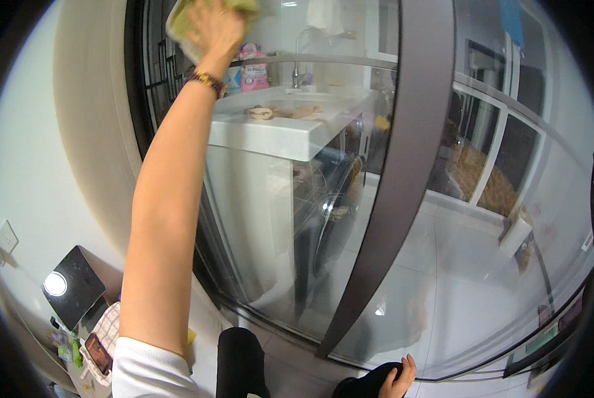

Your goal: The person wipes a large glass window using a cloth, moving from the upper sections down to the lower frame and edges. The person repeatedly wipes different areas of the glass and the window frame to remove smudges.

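Observation:
My left hand [218,27] is raised high at the upper left, its palm over a yellow-green cloth [250,6]. The hand and cloth are blurred and lie at the glass pane [257,209] of a sliding door. A dark beaded bracelet [207,82] circles that wrist. Low in the view, my right hand [399,379] rests at my black-trousered knee [364,383], with nothing seen in it. Part of this hand is cut off by the bottom edge. The door's wide dark frame post [406,149] stands between the two hands.
Behind the glass are a white washbasin counter [257,134] with a faucet [296,77], a pink package [254,74] and a front-loading washing machine [332,209]. At lower left, a phone [99,352] lies on a checked cloth [109,323] beside a black panel [74,287]. A beige curtain [90,99] hangs left.

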A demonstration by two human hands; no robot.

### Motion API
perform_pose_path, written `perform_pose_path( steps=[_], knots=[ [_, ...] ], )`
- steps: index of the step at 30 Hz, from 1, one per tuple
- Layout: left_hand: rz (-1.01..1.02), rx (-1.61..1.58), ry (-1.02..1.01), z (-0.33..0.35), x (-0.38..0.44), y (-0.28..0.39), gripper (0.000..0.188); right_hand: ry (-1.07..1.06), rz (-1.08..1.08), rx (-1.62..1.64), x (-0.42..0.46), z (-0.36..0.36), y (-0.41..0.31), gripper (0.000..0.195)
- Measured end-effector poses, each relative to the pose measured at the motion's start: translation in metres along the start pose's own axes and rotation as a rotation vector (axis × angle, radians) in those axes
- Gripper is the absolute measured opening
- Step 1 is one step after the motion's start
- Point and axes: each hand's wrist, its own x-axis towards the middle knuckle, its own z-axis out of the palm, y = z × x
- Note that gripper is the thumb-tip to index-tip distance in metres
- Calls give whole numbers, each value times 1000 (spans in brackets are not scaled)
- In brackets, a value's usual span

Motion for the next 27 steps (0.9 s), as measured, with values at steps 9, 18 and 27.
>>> perform_pose_path(
  steps=[9, 18, 27],
  knots=[
    [427, -480, -13, -114, -94, 164, 57, 47, -13, 80, -3, 14, 0, 28],
    [405, -508, -664, -191, -363, 112, 53, 159, -4, 194, -11, 17, 11, 29],
    [397, -446, -525, -161, -244, 136, 50, 185, 12, 205, -11, 16, 22, 28]
  ],
)
